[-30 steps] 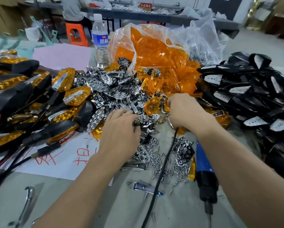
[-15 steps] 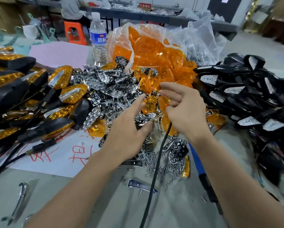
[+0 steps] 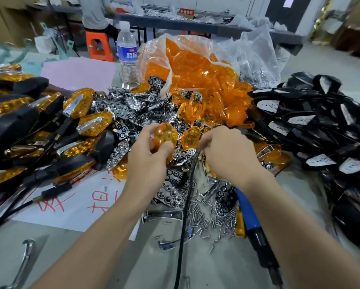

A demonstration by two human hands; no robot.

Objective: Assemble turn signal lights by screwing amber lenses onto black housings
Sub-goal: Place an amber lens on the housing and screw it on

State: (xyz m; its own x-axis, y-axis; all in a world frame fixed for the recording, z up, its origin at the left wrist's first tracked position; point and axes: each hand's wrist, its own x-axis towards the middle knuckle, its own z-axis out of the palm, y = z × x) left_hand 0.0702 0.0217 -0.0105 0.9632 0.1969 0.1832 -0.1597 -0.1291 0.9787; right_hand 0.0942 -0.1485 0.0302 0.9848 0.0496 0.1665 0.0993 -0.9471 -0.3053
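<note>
Far left on the grey table (image 3: 60, 243): a heap of finished lights (image 3: 29, 113), crowding that edge, black leads trailing over a white sheet with red writing (image 3: 79, 207). Nearer, on bare tabletop, a chrome strip (image 3: 27, 259). Behind, a pink sheet (image 3: 77, 71), an orange stool (image 3: 98, 46) on the floor, and a water bottle (image 3: 128, 55) standing upright.

At centre, a spill of chrome reflectors (image 3: 137, 109) below an open bag of amber lenses (image 3: 195, 67). Above that clutter, the left hand (image 3: 147, 161) — clamped on one amber lens (image 3: 164, 134), thumb across its face, fingers behind. Just beside it, a second lens (image 3: 190, 135) at the curled fingertips of the right hand (image 3: 229, 153); pinched or merely touched, cannot tell. Below the wrists, a black cable (image 3: 185, 205), loose screws (image 3: 208, 213) and a blue screwdriver (image 3: 247, 209).

Far right, black housings (image 3: 320, 126) piled to that edge, well apart from both hands. Leaves bare tabletop only along the near edge — grey floor and a long bench (image 3: 195, 24) beyond.
</note>
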